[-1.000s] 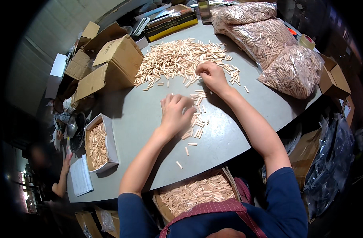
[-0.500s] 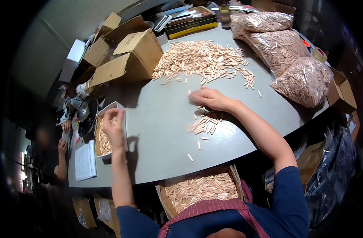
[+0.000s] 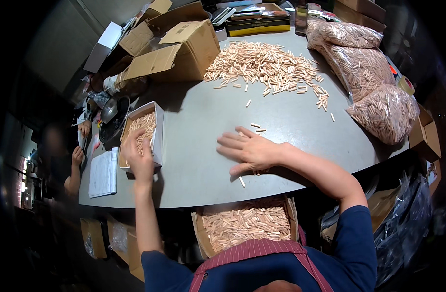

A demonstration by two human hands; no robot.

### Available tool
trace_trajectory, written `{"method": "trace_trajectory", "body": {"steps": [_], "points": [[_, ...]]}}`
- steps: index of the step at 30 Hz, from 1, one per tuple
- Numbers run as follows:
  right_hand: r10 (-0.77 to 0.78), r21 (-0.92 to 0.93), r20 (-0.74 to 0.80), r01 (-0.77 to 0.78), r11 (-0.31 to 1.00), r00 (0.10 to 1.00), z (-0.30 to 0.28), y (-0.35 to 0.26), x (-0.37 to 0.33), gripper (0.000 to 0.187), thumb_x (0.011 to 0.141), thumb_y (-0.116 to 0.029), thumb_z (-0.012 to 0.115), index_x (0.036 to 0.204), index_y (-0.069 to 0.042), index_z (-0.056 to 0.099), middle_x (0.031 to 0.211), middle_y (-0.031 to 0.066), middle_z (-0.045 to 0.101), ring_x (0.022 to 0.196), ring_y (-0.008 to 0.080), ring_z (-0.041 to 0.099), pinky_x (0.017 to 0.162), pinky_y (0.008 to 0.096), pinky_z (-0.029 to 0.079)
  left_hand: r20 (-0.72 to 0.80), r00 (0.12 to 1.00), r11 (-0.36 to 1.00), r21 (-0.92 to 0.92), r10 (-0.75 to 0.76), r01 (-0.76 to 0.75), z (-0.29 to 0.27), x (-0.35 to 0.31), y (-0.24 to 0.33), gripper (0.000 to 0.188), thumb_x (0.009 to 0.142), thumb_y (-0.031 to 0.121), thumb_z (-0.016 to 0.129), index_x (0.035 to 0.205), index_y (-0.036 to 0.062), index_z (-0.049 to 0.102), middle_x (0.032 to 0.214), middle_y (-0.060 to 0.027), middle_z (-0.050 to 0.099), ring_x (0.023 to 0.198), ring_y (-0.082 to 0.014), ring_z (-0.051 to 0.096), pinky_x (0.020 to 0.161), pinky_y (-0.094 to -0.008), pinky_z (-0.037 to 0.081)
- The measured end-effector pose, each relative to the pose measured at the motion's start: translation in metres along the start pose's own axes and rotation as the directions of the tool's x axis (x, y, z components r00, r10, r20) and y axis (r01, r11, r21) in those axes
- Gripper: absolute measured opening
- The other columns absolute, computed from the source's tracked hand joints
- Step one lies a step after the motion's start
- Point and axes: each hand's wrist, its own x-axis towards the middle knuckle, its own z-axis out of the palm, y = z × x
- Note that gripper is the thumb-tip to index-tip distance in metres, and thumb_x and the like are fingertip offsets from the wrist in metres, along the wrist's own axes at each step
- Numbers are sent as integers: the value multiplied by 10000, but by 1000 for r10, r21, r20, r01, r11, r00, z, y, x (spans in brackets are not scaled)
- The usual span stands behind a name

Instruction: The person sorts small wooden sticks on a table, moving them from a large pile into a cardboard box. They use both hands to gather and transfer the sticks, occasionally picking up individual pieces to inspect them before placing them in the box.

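Short pale wooden dowels [image 3: 264,63] lie in a wide heap at the far side of the grey table. My right hand [image 3: 252,152] is open, palm down on the tabletop, its fingers spread over a few dowels that it mostly hides. A couple of loose dowels [image 3: 258,130] lie just beyond it, and another lies by its thumb. Over the near part of a white box [image 3: 158,129] filled with dowels is my left hand [image 3: 139,158]. Its fingers are loosely bent and apart, with nothing plainly held.
Below the table's near edge, a carton [image 3: 197,233] full of dowels sits at my lap. Clear bags of dowels [image 3: 374,78] stand at the right. An open cardboard box [image 3: 198,51], a metal bowl [image 3: 109,112] and a paper pad [image 3: 103,175] are leftward. Another person's hand [image 3: 77,155] shows at far left.
My right hand has come nearer to me and spread out flat over the small group of dowels. My left hand has dropped lower over the white box. The whole view has shifted slightly.
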Motion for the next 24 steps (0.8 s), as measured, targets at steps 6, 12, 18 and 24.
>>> {"method": "trace_trajectory", "body": {"steps": [6,12,18,24], "points": [[70,277,-297,16,961,952,-10,25,4,583,1058,-430,576,1482,-34,524,1559,232,482,1509,363,402,1272,583,221,267,941,952,-273,210,-135,57,-9,64,368,1002,151,613,1349,33,648,1361,-150,678,1280,-348,586,1126,-449,402],[873,900,-360,-123,418,330,-14,116,-27,463,1117,-391,531,1245,0,743,1197,121,765,1039,158,703,889,310,561,551,756,847,-532,352,-7,125,-24,91,490,1089,249,457,1506,6,539,1548,-188,547,1449,-358,471,1226,-456,309],[795,858,-439,-68,510,419,15,162,-38,403,1109,-345,580,1127,18,753,994,69,756,907,136,668,825,303,540,612,646,782,-623,456,38,160,-4,119,529,1107,332,448,1532,28,529,1595,-174,509,1501,-350,415,1246,-459,271],[728,752,-479,-199,629,490,7,145,-37,341,1079,-299,628,1107,21,743,1021,102,755,930,168,686,850,315,538,668,554,820,-570,497,-48,163,12,138,558,1100,353,473,1572,56,490,1652,-151,444,1541,-338,356,1267,-469,211]]}}
